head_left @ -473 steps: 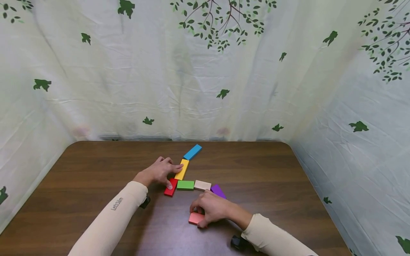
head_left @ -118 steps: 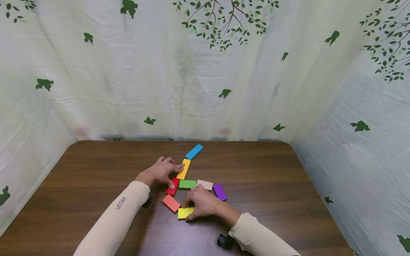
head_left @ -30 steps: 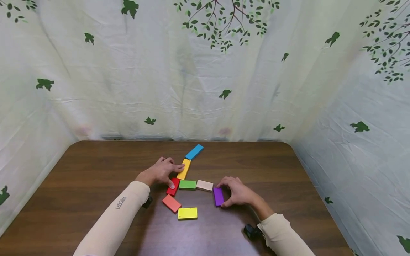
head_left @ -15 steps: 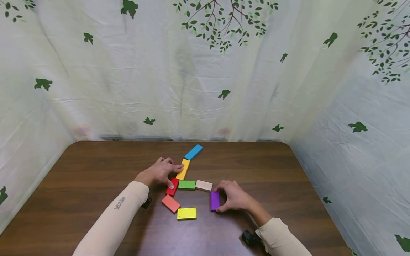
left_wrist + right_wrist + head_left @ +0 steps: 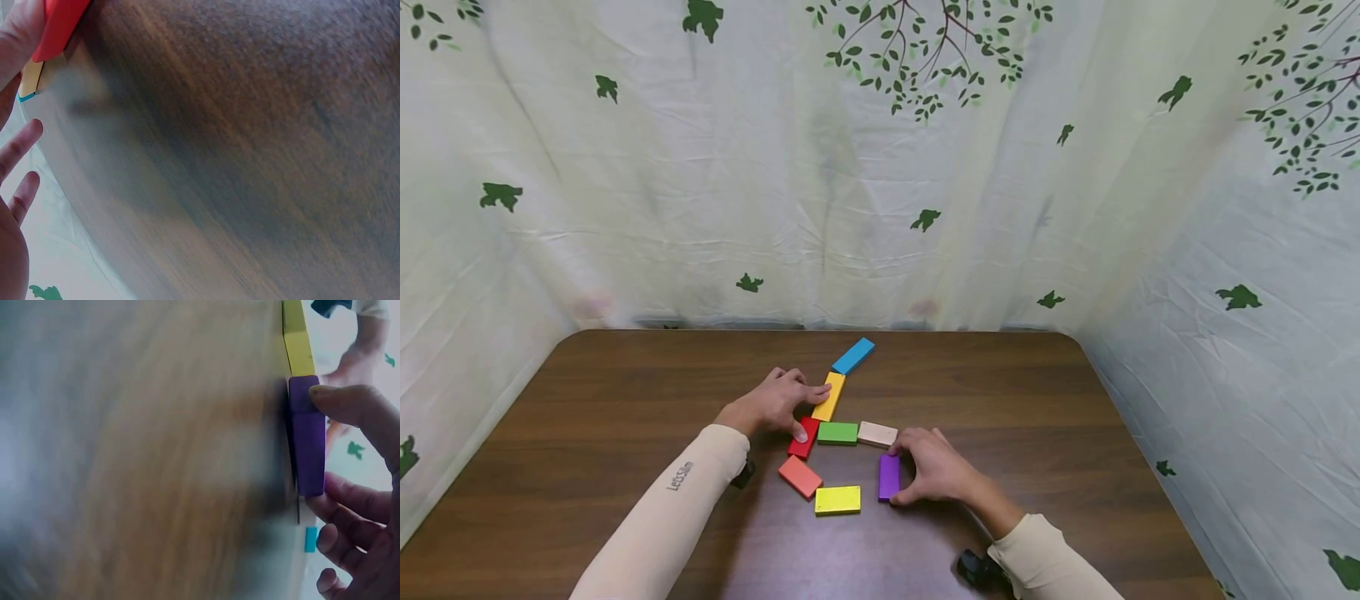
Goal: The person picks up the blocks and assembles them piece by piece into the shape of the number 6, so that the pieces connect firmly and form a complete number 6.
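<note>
My right hand pinches a purple block by its two ends, thumb at the near end and fingers at the far end. In the right wrist view the purple block sits low over the table. My left hand rests its index finger on an amber block and its thumb on a red block; the other fingers stick out loosely. A green block and a pale pink block run right from the red one. A yellow block lies left of the purple one.
A coral block lies between the red and yellow blocks. Beyond the amber block is a blue block. All are on a brown wooden table, with a leaf-printed white curtain around its far side and sides.
Over the last second my right hand has moved the purple block left and nearer, from beside the pale pink block toward the yellow one. My left hand has stayed in place.
</note>
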The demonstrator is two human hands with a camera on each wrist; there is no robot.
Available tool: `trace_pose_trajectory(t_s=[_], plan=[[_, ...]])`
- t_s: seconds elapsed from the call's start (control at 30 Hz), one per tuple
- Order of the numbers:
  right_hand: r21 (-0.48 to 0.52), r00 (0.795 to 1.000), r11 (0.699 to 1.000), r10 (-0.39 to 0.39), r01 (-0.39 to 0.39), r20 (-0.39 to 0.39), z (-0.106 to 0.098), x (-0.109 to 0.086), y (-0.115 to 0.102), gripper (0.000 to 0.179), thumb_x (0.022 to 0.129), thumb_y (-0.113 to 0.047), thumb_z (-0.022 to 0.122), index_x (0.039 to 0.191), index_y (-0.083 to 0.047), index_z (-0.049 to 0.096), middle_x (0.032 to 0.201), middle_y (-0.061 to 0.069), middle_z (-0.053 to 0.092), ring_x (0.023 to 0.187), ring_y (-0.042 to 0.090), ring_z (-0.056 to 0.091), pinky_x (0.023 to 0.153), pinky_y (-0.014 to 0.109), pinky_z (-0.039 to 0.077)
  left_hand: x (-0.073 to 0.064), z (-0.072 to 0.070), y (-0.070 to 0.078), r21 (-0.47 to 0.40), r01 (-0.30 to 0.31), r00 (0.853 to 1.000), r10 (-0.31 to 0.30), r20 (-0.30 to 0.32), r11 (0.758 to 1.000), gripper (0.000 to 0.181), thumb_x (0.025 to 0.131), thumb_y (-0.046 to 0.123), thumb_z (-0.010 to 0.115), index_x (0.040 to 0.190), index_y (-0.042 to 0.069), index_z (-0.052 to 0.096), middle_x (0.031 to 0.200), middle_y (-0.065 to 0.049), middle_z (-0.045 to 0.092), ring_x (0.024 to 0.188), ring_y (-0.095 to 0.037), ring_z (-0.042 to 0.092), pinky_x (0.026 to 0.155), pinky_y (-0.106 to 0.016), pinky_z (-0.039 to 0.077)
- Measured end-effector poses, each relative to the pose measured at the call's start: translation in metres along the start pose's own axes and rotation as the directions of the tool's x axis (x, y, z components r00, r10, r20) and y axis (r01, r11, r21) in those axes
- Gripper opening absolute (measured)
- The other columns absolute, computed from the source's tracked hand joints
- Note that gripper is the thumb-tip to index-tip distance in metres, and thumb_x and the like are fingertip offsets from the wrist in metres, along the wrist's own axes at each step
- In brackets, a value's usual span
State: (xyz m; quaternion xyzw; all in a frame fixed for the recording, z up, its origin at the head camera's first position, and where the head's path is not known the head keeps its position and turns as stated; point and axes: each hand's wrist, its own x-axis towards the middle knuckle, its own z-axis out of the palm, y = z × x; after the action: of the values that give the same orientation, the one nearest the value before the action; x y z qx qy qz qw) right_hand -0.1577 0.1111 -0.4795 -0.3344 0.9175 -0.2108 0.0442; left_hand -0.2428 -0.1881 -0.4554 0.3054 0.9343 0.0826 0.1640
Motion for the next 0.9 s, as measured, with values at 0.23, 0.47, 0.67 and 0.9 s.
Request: trace_pose_trajectory(t_s=[0.23, 0.47, 0.67, 0.9], plan=[[-0.027, 1.000, 0.999, 0.027, -0.027, -0.006, 0.002, 0.001, -0.008, 0.059, 0.059, -0.044, 0.088, 0.104, -0.012, 0.067, 0.096, -0.007, 0.061, 0.095, 0.012, 0.055, 0.080, 0.028, 0.037, 0.000, -0.001, -0.001, 0.004, -0.012, 1.000, 0.012, 0.000, 1.000, 0.084, 0.070, 0.040, 0.081, 0.143, 0.017, 0.047, 0.148, 0.000, 0.046, 0.118, -0.027, 0.040, 0.100, -0.049, 0.025], [-0.049, 0.998, 0.997, 0.066, -0.066, 0.002, 0.004, 0.003, -0.013, 0.061, 0.059, -0.050, 0.087, 0.104, -0.013, 0.067, 0.095, -0.008, 0.060, 0.095, 0.011, 0.054, 0.083, 0.031, 0.038, 0.000, -0.001, 0.000, 0.003, -0.010, 1.000, 0.010, -0.001, 1.000, 0.084, 0.070, 0.041, 0.081, 0.143, 0.017, 0.048, 0.147, 0.000, 0.046, 0.117, -0.027, 0.040, 0.100, -0.049, 0.026], [-0.076, 0.998, 0.995, 0.064, -0.064, -0.010, 0.005, 0.005, -0.016, 0.063, 0.058, -0.054, 0.087, 0.102, -0.014, 0.067, 0.094, -0.009, 0.062, 0.093, 0.011, 0.054, 0.082, 0.031, 0.038, 0.001, 0.000, -0.001, -0.008, -0.002, 1.000, 0.002, -0.001, 1.000, 0.083, 0.071, 0.039, 0.081, 0.143, 0.018, 0.047, 0.148, 0.001, 0.046, 0.118, -0.027, 0.040, 0.101, -0.048, 0.025], [-0.079, 0.998, 0.995, 0.068, -0.069, -0.016, 0.006, 0.007, -0.018, 0.064, 0.057, -0.057, 0.087, 0.100, -0.014, 0.067, 0.093, -0.009, 0.062, 0.090, 0.010, 0.054, 0.079, 0.030, 0.037, 0.000, 0.000, 0.000, 0.000, -0.004, 1.000, 0.004, -0.002, 1.000, 0.084, 0.070, 0.038, 0.081, 0.144, 0.018, 0.046, 0.147, 0.000, 0.046, 0.117, -0.026, 0.040, 0.100, -0.048, 0.026]])
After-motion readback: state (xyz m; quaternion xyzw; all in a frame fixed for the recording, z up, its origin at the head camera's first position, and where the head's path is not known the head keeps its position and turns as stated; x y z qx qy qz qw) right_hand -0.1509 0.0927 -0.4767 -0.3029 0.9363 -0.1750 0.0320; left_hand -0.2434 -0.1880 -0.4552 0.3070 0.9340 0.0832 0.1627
